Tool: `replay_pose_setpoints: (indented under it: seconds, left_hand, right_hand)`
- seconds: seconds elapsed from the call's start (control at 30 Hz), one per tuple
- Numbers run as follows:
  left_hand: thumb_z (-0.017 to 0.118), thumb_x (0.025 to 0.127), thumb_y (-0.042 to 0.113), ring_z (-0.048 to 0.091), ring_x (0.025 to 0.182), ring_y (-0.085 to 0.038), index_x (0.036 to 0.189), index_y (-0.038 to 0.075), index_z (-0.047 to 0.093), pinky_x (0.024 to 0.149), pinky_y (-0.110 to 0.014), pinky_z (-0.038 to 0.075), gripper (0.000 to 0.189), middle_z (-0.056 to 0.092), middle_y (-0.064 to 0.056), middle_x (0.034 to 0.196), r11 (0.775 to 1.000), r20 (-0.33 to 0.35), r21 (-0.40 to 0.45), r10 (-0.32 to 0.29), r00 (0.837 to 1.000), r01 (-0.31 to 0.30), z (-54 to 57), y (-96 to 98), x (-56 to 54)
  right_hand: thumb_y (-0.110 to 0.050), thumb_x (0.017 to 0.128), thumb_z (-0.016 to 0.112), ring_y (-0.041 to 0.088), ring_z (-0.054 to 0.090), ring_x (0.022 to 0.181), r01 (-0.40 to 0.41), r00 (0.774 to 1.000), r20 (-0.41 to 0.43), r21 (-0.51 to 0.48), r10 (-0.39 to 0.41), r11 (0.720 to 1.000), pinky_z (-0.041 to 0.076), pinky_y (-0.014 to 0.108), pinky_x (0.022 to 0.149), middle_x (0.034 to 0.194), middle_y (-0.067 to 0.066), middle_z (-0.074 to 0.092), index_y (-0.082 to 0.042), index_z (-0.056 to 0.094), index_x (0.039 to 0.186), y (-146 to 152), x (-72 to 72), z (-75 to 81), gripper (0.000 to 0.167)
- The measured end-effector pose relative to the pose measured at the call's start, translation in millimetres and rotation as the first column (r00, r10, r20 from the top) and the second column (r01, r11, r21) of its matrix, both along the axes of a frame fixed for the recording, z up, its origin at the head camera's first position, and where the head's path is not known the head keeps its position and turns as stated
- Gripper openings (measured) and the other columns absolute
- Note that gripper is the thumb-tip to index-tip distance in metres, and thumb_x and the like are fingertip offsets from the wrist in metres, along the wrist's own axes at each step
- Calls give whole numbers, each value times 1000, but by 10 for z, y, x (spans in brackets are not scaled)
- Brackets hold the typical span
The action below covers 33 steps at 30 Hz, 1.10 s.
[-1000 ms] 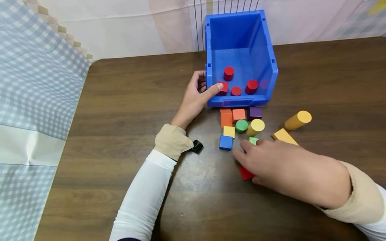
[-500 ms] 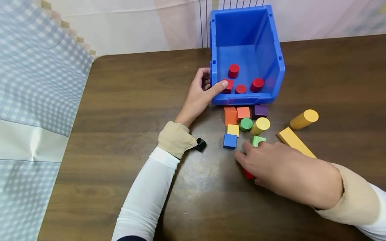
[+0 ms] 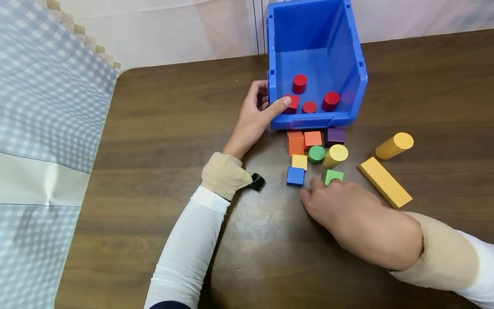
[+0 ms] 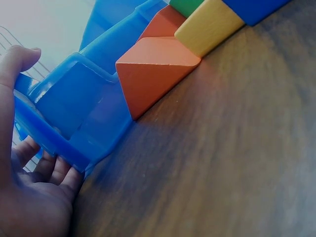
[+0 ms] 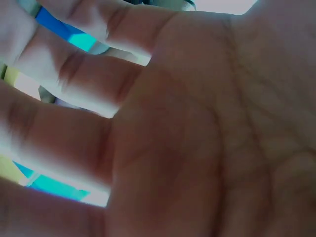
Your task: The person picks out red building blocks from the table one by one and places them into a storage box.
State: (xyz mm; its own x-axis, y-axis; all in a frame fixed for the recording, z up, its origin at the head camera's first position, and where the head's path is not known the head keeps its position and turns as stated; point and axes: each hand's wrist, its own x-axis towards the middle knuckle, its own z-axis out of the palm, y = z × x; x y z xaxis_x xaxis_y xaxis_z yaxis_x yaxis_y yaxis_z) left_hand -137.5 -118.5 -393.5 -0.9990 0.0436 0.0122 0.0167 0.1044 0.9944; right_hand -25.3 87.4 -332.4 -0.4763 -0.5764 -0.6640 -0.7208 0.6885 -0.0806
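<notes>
My left hand (image 3: 251,118) grips the near left corner of a blue plastic bin (image 3: 313,122), thumb over the rim and fingers outside the wall. In the left wrist view the fingertips press the bin's outer side. Inside lie several red blocks, among them a red cylinder (image 3: 299,84) and a red cube (image 3: 292,104). My right hand (image 3: 347,214) is low on the table with its fingers bent down around a red block (image 3: 319,224), which is almost wholly hidden. A light green block (image 3: 333,176) stands right beside its knuckles. The right wrist view shows mostly the palm.
Between bin and right hand stand an orange block (image 3: 296,144), a purple block (image 3: 335,137), a green cylinder (image 3: 316,154), a yellow cylinder (image 3: 335,156), a small yellow block (image 3: 299,162) and a blue cube (image 3: 295,176). Further right are a long yellow block (image 3: 386,182) and a tall yellow cylinder (image 3: 394,146).
My right hand has shifted slightly and now covers nearly all of the red block, uncovering the light green and long yellow blocks. My left hand stays on the bin; the head view has shifted a little.
</notes>
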Motion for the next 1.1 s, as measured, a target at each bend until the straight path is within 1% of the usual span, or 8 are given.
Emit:
replay_pose_setpoints:
  seconds: [0.13, 0.23, 0.37, 0.53, 0.73, 0.97, 1.1]
  left_hand:
    - [75, 95, 34, 58, 118, -17, 140, 14, 49, 102, -25, 52, 56, 58, -8, 131, 1000, -4, -6, -1, 1000, 1, 13, 10, -9]
    - [75, 95, 35, 58, 119, -18, 139, 14, 49, 103, -25, 52, 56, 57, -8, 131, 1000, -8, -6, -1, 1000, 1, 8, 10, -2]
    - [75, 95, 35, 57, 119, -18, 139, 14, 48, 104, -25, 51, 56, 57, -8, 132, 1000, -5, -17, 4, 1000, -4, -3, 2, 4]
    - [74, 96, 36, 57, 121, -18, 141, 13, 47, 105, -25, 50, 58, 56, -9, 134, 1000, -9, -31, 1, 1000, -2, -8, 4, 3]
    - [74, 96, 36, 57, 121, -19, 143, 12, 47, 105, -25, 50, 59, 56, -10, 135, 999, -1, -34, -2, 1000, 2, 11, 13, 16]
    - [73, 96, 39, 57, 121, -19, 145, 10, 46, 105, -27, 51, 63, 56, -10, 135, 999, -11, -34, 3, 1000, -3, 18, 7, 24]
    - [74, 96, 39, 58, 121, -19, 145, 10, 46, 105, -27, 52, 64, 57, -10, 135, 999, -1, -33, 7, 1000, -7, 28, 18, 28]
  right_hand:
    - [-11, 85, 88, 29, 59, 76, -16, 999, -44, 9, 16, 1000, 58, 51, 62, 103, 14, 61, -16, 67, 127, 5, 17, -15, 47]
    - [-9, 90, 81, 29, 59, 75, -9, 998, -64, 5, 9, 1000, 58, 53, 63, 101, 14, 61, -15, 67, 127, 1, 45, -29, 40]
    - [-6, 95, 75, 30, 61, 76, -5, 997, -75, 6, 5, 1000, 58, 57, 64, 101, 15, 61, -15, 67, 131, -16, 85, -54, 38]
    - [-7, 96, 74, 29, 59, 72, -12, 994, -112, 2, 12, 1000, 58, 56, 62, 98, 15, 61, -15, 68, 130, -29, 123, -73, 35]
    - [-5, 96, 72, 28, 58, 67, -10, 990, -139, -29, 5, 1000, 57, 56, 60, 91, 13, 58, -15, 70, 117, -24, 150, -73, 24]
    - [-5, 96, 71, 26, 59, 65, -10, 984, -180, -67, -2, 998, 58, 55, 57, 88, 12, 58, -15, 71, 110, -28, 165, -60, 17]
    - [-6, 97, 70, 24, 59, 64, -13, 982, -188, -68, 0, 998, 58, 54, 56, 87, 11, 58, -15, 71, 107, -27, 159, -43, 14]
